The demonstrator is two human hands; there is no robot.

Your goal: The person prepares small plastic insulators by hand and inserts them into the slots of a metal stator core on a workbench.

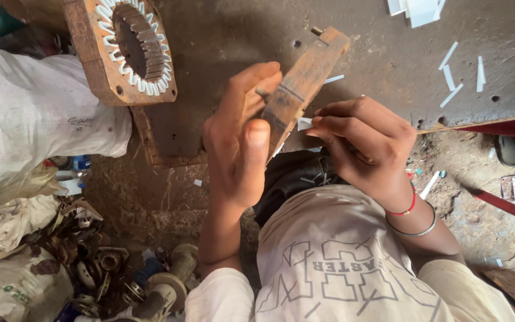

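the left hand [239, 140] is closed around a rusty, flat-sided metal frame [302, 86], held tilted so its far end points up and away over the workbench [377, 53]. the fingers [251, 83] curl over the frame's left face and the thumb [257, 140] presses flat against its near edge, so the grip is firm and nearly fully closed. the right hand [365, 140] sits just beside the frame on its right side, fingers bunched and pinched together on a small white paper strip [304, 123] that touches the frame's edge (how far the strip goes into the frame cannot be told from here). a red thread and a thin metal bangle [415, 229] circle the right wrist.

farther back on the dark, pitted workbench stands a second rusty square frame [123, 48] with a round toothed bore, white paper slips lining its slots all round. more loose white strips [451, 74] lie scattered on the bench to the right, well apart from the hands. to the left, a bulging white sack [31, 113] leans near the bench, and below it a heap of worn metal parts [120, 280] covers the ground. the person's pale printed shirt [335, 262] fills the lower middle of the view.
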